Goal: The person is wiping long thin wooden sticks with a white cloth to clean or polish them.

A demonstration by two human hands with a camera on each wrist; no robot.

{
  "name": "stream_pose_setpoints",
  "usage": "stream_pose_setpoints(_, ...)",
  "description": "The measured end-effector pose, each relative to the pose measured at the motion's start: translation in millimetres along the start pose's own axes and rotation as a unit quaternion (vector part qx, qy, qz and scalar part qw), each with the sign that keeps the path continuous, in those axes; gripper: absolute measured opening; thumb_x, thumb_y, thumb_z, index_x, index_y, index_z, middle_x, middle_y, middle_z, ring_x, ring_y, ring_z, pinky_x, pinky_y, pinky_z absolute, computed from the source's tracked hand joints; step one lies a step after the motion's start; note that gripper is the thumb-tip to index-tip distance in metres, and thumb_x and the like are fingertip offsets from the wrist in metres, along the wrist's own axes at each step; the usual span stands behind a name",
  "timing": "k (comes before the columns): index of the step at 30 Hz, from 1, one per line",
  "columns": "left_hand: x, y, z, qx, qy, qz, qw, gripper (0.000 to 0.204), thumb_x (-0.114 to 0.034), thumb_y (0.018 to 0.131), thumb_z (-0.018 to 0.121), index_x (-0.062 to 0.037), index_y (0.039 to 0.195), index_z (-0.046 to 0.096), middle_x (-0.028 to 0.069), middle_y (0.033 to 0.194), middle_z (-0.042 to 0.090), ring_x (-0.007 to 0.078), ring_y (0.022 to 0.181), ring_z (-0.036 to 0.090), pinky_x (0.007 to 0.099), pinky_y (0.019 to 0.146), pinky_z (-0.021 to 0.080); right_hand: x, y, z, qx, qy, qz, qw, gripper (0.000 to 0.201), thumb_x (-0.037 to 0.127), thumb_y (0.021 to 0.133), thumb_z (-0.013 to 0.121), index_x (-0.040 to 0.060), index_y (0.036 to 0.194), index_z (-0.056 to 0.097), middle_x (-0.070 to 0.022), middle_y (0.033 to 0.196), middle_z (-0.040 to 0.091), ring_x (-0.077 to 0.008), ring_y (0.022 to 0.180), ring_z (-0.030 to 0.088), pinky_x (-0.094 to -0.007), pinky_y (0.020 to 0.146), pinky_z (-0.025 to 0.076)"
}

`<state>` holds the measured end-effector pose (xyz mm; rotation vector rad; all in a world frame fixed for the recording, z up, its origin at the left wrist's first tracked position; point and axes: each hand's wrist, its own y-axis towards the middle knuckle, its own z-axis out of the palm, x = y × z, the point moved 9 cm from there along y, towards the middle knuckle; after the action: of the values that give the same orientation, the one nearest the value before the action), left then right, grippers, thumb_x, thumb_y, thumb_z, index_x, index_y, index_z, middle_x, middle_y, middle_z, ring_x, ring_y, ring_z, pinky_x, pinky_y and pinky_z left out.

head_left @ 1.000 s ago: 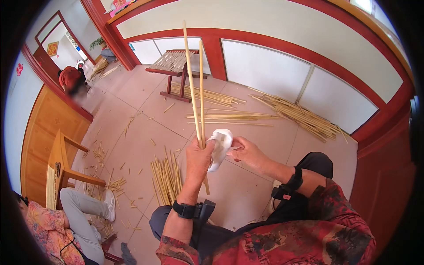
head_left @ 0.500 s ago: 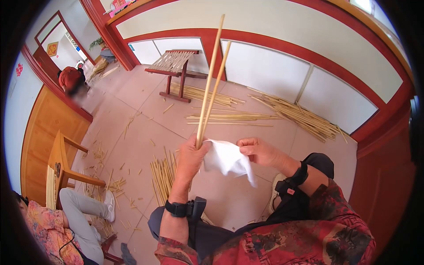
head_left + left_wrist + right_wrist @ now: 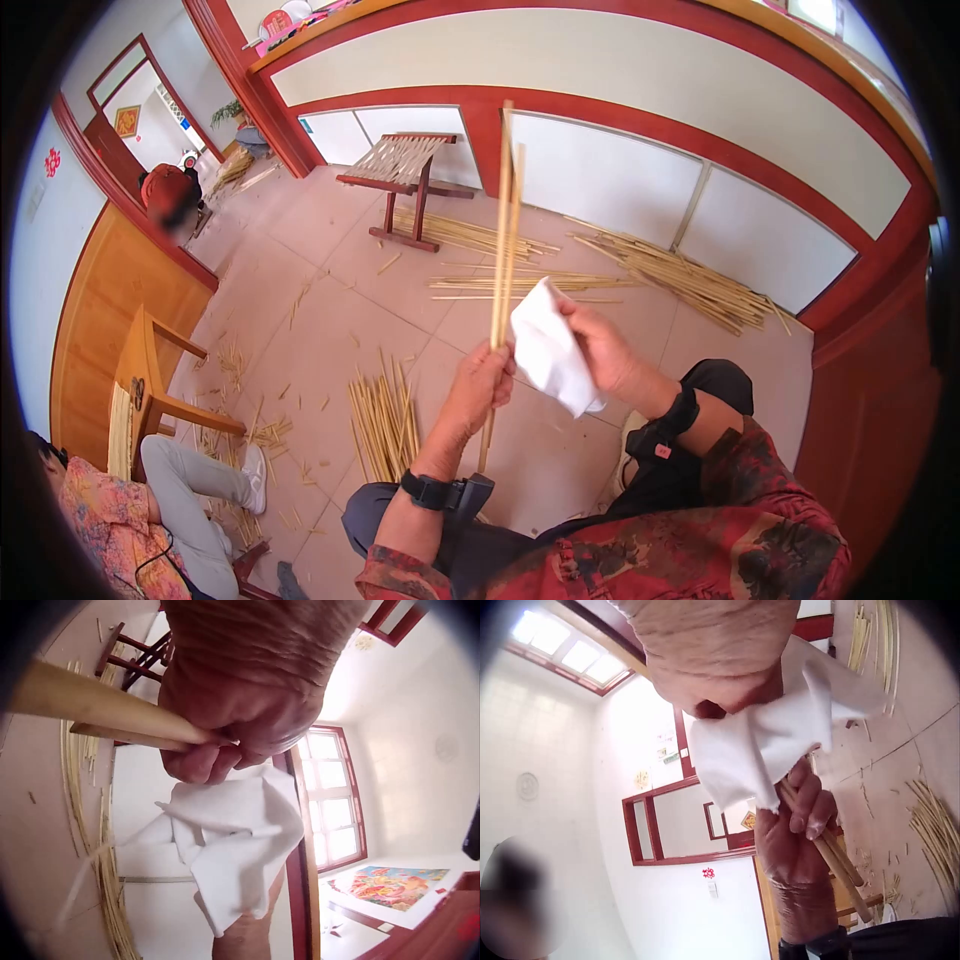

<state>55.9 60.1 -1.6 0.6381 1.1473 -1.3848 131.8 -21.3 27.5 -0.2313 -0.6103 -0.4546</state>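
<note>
My left hand grips two long pale bamboo sticks near their lower ends and holds them nearly upright in front of me. The same left hand closes round the sticks in the left wrist view. My right hand pinches a white cloth that hangs just right of the sticks, close beside them. In the right wrist view the cloth droops from my right hand over the left hand and the sticks.
A bundle of cut sticks lies on the tiled floor by my knee. Longer stalks are piled along the red-and-white wall. A low wooden rack stands at the back. A wooden chair and a seated person are at left.
The sticks swung from leaning left, then right, to nearly upright and closer together. The cloth went from bunched, to spread, to hanging from my right hand, which rose beside the sticks.
</note>
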Motion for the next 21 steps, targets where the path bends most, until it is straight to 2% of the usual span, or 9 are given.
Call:
stream_pose_setpoints(3, -5.1, -4.4, 17.6, -0.098, 0.019, 0.020, 0.995, 0.019, -0.018, 0.085, 0.043, -0.0036, 0.095, 0.050, 0.0006, 0.062, 0.051, 0.0036, 0.045, 0.043, 0.0171, 0.038, 0.032, -13.2, 2.5, 1.6, -0.010, -0.116, -0.020, 0.993, 0.017, 0.007, 0.081, 0.050, 0.0025, 0.096, 0.051, -0.0042, 0.089, 0.056, -0.0118, 0.079, 0.055, -0.0256, 0.073, 0.045)
stream_pose_setpoints(5, -1.3, 1.2, 16.0, -0.089, 0.076, 0.067, 0.991, 0.016, -0.016, 0.086, 0.040, -0.0038, 0.089, 0.050, -0.0007, 0.057, 0.049, 0.0042, 0.043, 0.043, 0.0176, 0.037, 0.033, -10.2, 2.5, 0.2, -0.041, -0.153, -0.048, 0.986, 0.017, 0.008, 0.080, 0.053, 0.0025, 0.096, 0.051, -0.0032, 0.089, 0.055, -0.0101, 0.079, 0.054, -0.0238, 0.072, 0.044)
stream_pose_setpoints(7, 1.6, -1.6, 21.9, -0.086, 0.110, 0.043, 0.989, 0.018, -0.011, 0.084, 0.043, -0.0045, 0.099, 0.051, -0.0009, 0.061, 0.050, 0.0043, 0.044, 0.042, 0.0186, 0.037, 0.032, -11.2, 2.3, -2.2, -0.071, -0.189, -0.076, 0.977, 0.018, 0.009, 0.079, 0.055, 0.0026, 0.095, 0.051, -0.0023, 0.088, 0.054, -0.0085, 0.079, 0.053, -0.0219, 0.072, 0.044)
stream_pose_setpoints(10, 5.8, -1.9, 23.2, -0.094, 0.132, 0.038, 0.986, 0.018, -0.012, 0.085, 0.042, -0.0047, 0.099, 0.051, -0.0009, 0.059, 0.049, 0.0042, 0.042, 0.040, 0.0181, 0.036, 0.031, -7.0, -0.7, -12.6, -0.129, -0.379, -0.140, 0.906, 0.022, 0.012, 0.076, 0.058, 0.0011, 0.093, 0.049, -0.0029, 0.084, 0.055, -0.0097, 0.078, 0.051, -0.0236, 0.070, 0.043)
stream_pose_setpoints(14, -2.0, -2.8, 29.0, -0.101, 0.171, 0.082, 0.977, 0.019, -0.014, 0.085, 0.041, -0.0043, 0.098, 0.051, -0.0007, 0.060, 0.049, 0.0039, 0.043, 0.041, 0.0181, 0.037, 0.031, 0.8, -0.8, -13.1, -0.158, -0.362, -0.187, 0.900, 0.020, 0.014, 0.079, 0.056, 0.0007, 0.093, 0.049, -0.0022, 0.084, 0.054, -0.0092, 0.078, 0.051, -0.0237, 0.070, 0.043)
stream_pose_setpoints(15, 5.5, 1.2, 26.8, -0.102, 0.170, 0.081, 0.977, 0.019, -0.014, 0.085, 0.041, -0.0043, 0.098, 0.051, -0.0007, 0.060, 0.049, 0.0039, 0.043, 0.041, 0.0181, 0.037, 0.031, -5.0, -0.6, -9.8, -0.141, -0.314, -0.179, 0.922, 0.018, 0.015, 0.082, 0.052, 0.0016, 0.094, 0.049, -0.0010, 0.084, 0.053, -0.0081, 0.077, 0.050, -0.0226, 0.069, 0.042)
stream_pose_setpoints(17, 6.0, 4.2, 30.5, -0.102, 0.272, 0.210, 0.933, 0.019, -0.015, 0.085, 0.042, -0.0039, 0.096, 0.051, -0.0009, 0.062, 0.050, 0.0043, 0.045, 0.041, 0.0183, 0.038, 0.032, -13.1, -2.3, -9.4, -0.125, -0.265, -0.166, 0.942, 0.017, 0.016, 0.084, 0.049, 0.0026, 0.095, 0.049, 0.0001, 0.085, 0.052, -0.0071, 0.076, 0.049, -0.0215, 0.069, 0.042)
stream_pose_setpoints(19, 10.5, -1.1, 40.6, -0.073, 0.247, 0.149, 0.955, 0.019, -0.015, 0.085, 0.042, -0.0022, 0.094, 0.051, -0.0005, 0.063, 0.049, 0.0085, 0.049, 0.045, 0.0231, 0.041, 0.037, -25.3, -6.8, -25.1, -0.186, -0.265, -0.100, 0.941, 0.018, 0.018, 0.085, 0.046, 0.0028, 0.095, 0.049, -0.0007, 0.084, 0.053, -0.0081, 0.075, 0.051, -0.0217, 0.067, 0.043)
stream_pose_setpoints(21, 30.3, -5.6, 50.0, -0.008, 0.155, -0.053, 0.986, 0.018, -0.015, 0.085, 0.041, -0.0016, 0.091, 0.051, 0.0003, 0.061, 0.047, 0.0107, 0.051, 0.046, 0.0254, 0.043, 0.038, -19.3, -5.2, -25.7, -0.182, -0.226, -0.117, 0.950, 0.018, 0.019, 0.086, 0.045, 0.0032, 0.094, 0.049, -0.0010, 0.083, 0.053, -0.0082, 0.074, 0.051, -0.0222, 0.067, 0.043)
